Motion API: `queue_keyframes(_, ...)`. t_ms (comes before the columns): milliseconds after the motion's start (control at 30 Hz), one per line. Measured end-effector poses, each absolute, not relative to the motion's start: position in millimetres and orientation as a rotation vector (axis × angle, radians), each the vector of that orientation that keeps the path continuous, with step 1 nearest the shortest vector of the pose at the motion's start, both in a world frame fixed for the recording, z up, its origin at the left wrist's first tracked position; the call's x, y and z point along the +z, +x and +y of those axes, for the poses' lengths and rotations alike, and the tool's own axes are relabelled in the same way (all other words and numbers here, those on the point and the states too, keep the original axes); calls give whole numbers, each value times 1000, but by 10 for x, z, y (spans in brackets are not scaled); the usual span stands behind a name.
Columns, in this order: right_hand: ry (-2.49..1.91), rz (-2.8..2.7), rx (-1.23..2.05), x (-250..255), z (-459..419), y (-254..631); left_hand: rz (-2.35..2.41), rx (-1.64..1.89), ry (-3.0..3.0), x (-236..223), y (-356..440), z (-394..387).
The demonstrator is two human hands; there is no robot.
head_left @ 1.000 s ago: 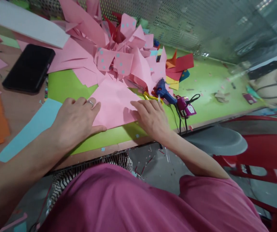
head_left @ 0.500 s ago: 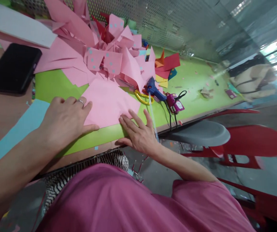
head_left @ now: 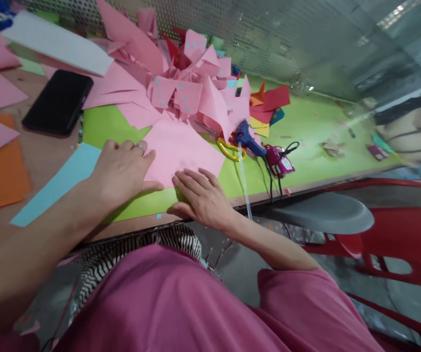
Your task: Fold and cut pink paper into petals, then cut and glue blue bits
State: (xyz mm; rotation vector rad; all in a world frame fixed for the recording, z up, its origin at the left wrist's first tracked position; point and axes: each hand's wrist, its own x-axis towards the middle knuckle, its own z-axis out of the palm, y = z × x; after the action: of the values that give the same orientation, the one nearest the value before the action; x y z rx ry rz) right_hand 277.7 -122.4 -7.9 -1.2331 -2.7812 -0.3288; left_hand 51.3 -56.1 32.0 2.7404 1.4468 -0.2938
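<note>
A pink sheet of paper lies on the green tabletop near the front edge. My left hand, with a ring on one finger, rests over the sheet's left side, thumb along its near edge. Flat on the near right part of the sheet is my right hand, its fingers stretched out and its thumb apart. Beneath my left forearm is a light blue paper strip. To the right of the sheet lie a blue glue gun with a clear glue stick, and a yellow-handled tool, partly covered.
Behind the sheet is a heap of folded pink papers. A black phone and orange paper lie at left. Right of the glue gun is a purple packet with a black cord. Grey and red chairs stand at the right.
My right hand has slid left along the near edge of the pink sheet, closer to my left hand. The view has turned left, showing more orange and pink paper there.
</note>
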Motion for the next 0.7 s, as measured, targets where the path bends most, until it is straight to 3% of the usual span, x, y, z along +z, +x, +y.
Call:
queue_keyframes(400, -1205, -2720, -296, -124, -1175, 2762, 1687, -276, 2486, 262, -72, -714)
queue_keyframes(700, -1144, -2717, -296, -124, -1140, 2762, 1814, -76, 2431, 218, -522, -916)
